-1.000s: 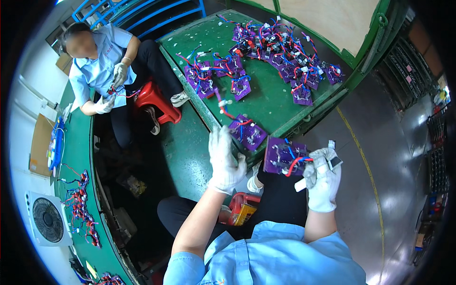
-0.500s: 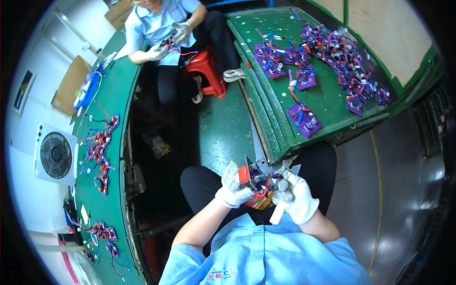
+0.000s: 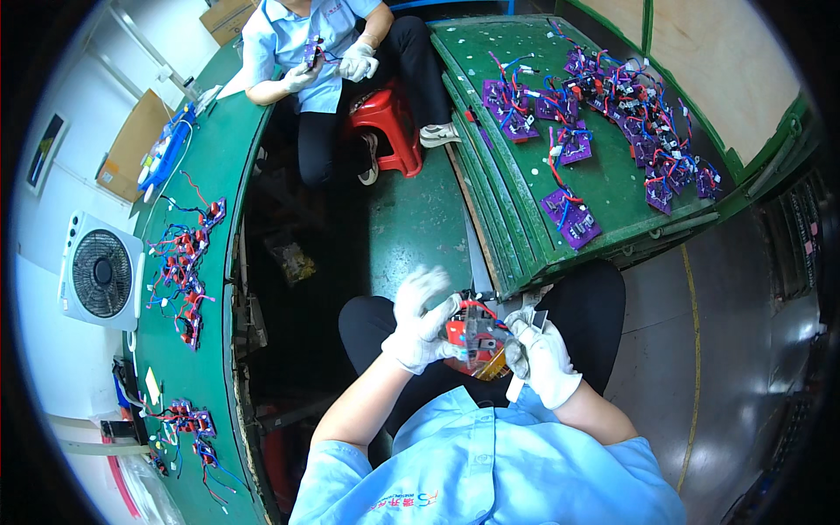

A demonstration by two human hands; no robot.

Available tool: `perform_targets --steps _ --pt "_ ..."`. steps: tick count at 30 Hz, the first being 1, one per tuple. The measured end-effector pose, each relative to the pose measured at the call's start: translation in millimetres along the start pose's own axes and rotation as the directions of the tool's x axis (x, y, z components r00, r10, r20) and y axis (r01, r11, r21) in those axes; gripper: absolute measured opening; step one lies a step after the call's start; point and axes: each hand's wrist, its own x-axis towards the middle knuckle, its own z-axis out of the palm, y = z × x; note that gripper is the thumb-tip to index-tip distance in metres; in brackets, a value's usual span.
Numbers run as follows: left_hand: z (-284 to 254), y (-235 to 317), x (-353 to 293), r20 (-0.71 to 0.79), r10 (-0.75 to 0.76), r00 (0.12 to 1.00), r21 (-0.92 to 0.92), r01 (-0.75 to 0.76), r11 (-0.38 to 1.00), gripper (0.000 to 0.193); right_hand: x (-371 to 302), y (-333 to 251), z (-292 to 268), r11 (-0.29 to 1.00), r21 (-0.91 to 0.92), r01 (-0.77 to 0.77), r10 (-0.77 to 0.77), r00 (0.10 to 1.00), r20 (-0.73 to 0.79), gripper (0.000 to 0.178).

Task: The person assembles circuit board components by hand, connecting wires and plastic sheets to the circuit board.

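Red-and-black circuit assembly (image 3: 479, 338), purple boards (image 3: 570, 220), green table (image 3: 612, 188), light-blue shirt (image 3: 459, 472), red stool (image 3: 402, 133)

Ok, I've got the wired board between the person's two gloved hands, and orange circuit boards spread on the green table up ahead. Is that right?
Not quite: the circuit boards on the green table are purple, not orange, as the head view shows. The wired board is between the gloved left hand and right hand, as you said.
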Motion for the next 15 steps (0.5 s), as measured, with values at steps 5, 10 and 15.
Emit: perform_targets --steps 5,10,15 --pt "25 20 -35 0.627 -0.604 0.491 -0.660 0.747 -0.078 0.042 7 0 -3 0.148 -0.668 0.729 -0.565 0.617 0.548 0.010" --pt "22 11 -71 0.914 -0.286 0.287 -0.405 0.632 -0.660 0.042 18 -20 14 -0.556 -0.336 0.760 -0.204 0.267 0.942 0.015" --pt "58 23 -121 0.935 -0.255 0.248 -0.355 0.679 -0.642 0.042 15 -18 19 -0.428 -0.380 0.820 -0.194 0.328 0.925 0.016"
